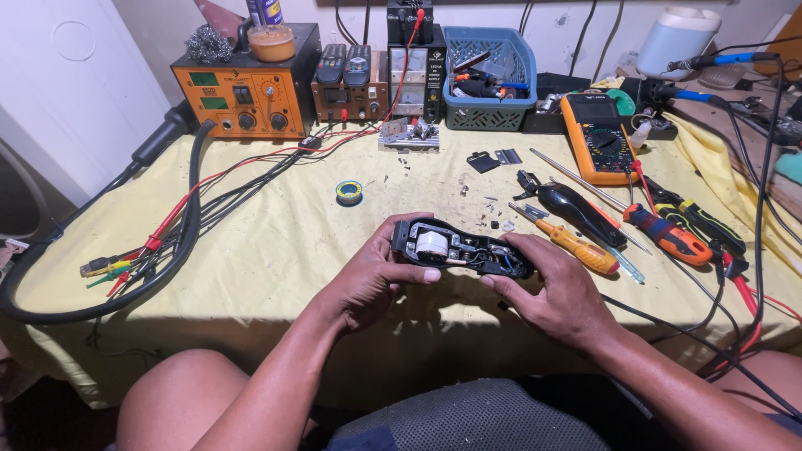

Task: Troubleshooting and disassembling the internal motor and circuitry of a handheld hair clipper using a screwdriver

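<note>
Fingers point(415, 274) of both hands clamp clipper point(461, 248) | we see cover off, coil + wiring bare | screwdriver point(576, 248) idle nearby, reassembly pending

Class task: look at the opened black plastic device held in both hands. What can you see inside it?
Inside the opened black plastic device: a white block and thin wires. The left hand and right hand cover its underside and ends.

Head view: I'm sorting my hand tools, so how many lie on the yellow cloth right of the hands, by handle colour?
Orange-handled screwdriver: 1
Black-handled tool: 1
Red-and-black-handled screwdriver: 1
Black-and-yellow-handled tool: 1
Total: 4
Both hands, left hand and right hand, hold the opened black device.
</note>
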